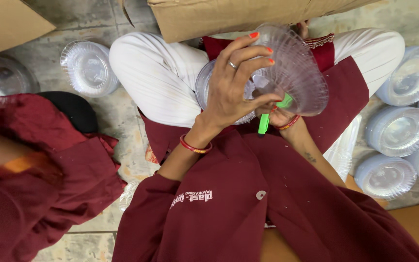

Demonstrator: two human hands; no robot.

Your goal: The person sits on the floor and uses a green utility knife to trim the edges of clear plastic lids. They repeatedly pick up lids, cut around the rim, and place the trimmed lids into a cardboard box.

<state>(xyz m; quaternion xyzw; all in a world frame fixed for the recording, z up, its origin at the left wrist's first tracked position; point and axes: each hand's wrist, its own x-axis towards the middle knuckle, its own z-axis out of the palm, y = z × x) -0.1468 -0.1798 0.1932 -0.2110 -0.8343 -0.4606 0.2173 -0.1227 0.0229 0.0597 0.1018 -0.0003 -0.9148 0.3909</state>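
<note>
A stack of clear plastic bowls (292, 68) sits over the lap, between the left hand (233, 87) and the right hand (280, 116), with a marker (264, 123) just below. A cardboard box (229, 14) lies ahead. More bowl stacks (398, 131) lie right; one stack (89, 68) lies left, near a co-worker's sleeve (35, 194).

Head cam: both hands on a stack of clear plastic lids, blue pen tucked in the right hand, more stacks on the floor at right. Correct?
Not quite: the pen is green, not blue. The head view shows it tucked in the right hand under the stack of clear plastic lids, with the left hand on top. More stacks lie on the floor at right.
</note>
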